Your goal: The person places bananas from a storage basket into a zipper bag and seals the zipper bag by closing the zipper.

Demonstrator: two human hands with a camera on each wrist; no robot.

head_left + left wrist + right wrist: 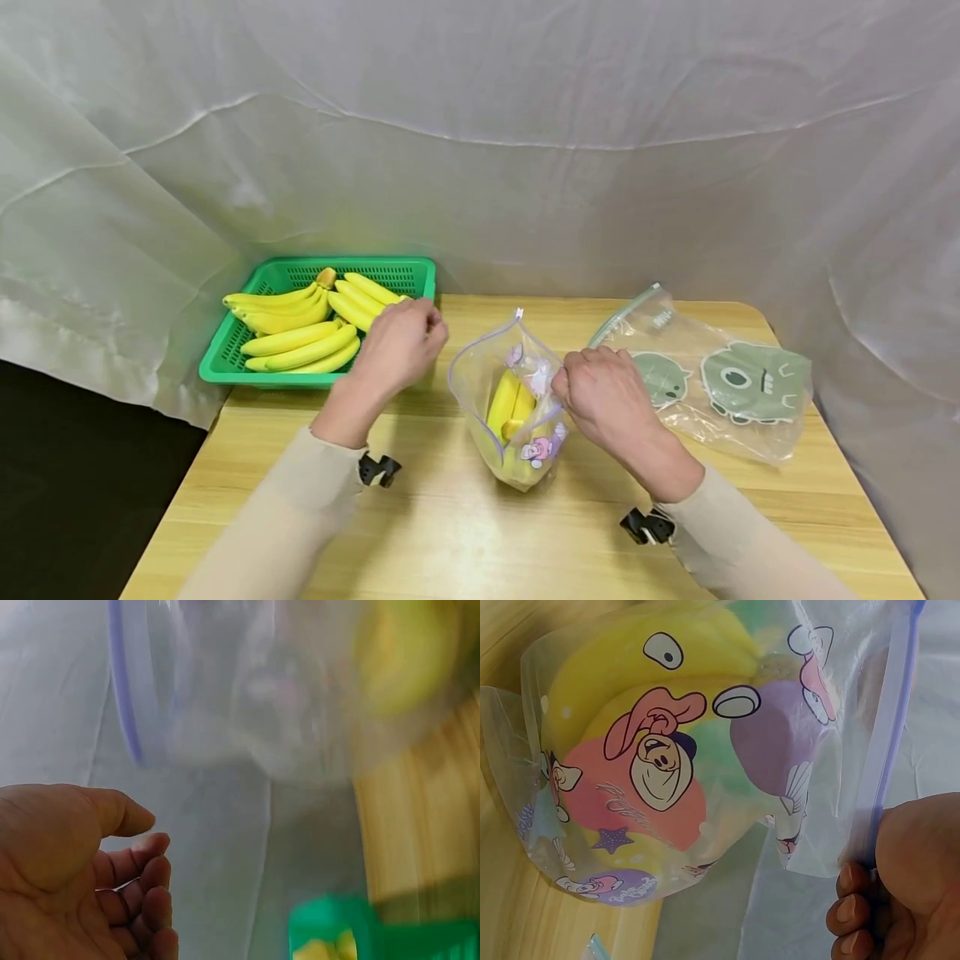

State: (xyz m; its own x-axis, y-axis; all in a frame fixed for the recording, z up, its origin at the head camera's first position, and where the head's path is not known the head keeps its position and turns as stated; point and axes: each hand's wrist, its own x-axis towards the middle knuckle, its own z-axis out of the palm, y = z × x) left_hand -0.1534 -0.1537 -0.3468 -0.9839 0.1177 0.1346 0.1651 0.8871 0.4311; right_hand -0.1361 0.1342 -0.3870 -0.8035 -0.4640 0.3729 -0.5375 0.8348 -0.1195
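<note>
A clear zip bag with cartoon prints and a purple zip edge stands with its mouth open at the middle of the table. Inside it is a bunch of yellow bananas. My right hand pinches the bag's rim on its right side, thumb against curled fingers. My left hand is in the air between the bag and the green basket, over the basket's right front corner. In the left wrist view its fingers are loosely bent with nothing in them. Two banana bunches lie at the basket's left, and another lies at its right.
A second clear zip bag with green monster prints lies flat on the right of the wooden table, partly behind my right hand. A pale cloth hangs along the table's back edge.
</note>
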